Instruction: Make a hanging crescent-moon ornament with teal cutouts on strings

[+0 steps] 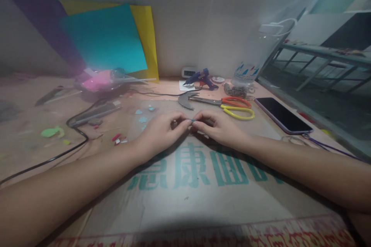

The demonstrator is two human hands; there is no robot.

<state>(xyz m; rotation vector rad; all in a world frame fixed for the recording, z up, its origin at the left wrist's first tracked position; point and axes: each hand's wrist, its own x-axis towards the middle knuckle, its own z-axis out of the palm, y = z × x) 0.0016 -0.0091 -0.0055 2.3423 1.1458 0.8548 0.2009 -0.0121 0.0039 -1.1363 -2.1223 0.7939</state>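
Close together over the middle of the table, my left hand (pixel 166 129) and my right hand (pixel 217 127) pinch a tiny bluish piece (pixel 191 120) between thumbs and forefingers. It is mostly covered by the fingertips, so its kind does not show. Left of my left hand lie several small pale-blue flower-shaped pieces (pixel 143 120). Just beyond my hands are scissors (pixel 232 105) with one red and one yellow handle loop, their blades pointing left beside a grey curved scrap (pixel 187 100).
A blue glue gun (pixel 199 78) stands at the back by a small white digital display (pixel 189 72). A phone (pixel 282 115) lies at right, near a clear plastic container (pixel 246 61). Coloured sheets (pixel 107 38) lean on the wall. A black cord (pixel 78 139) crosses the left side among scraps.
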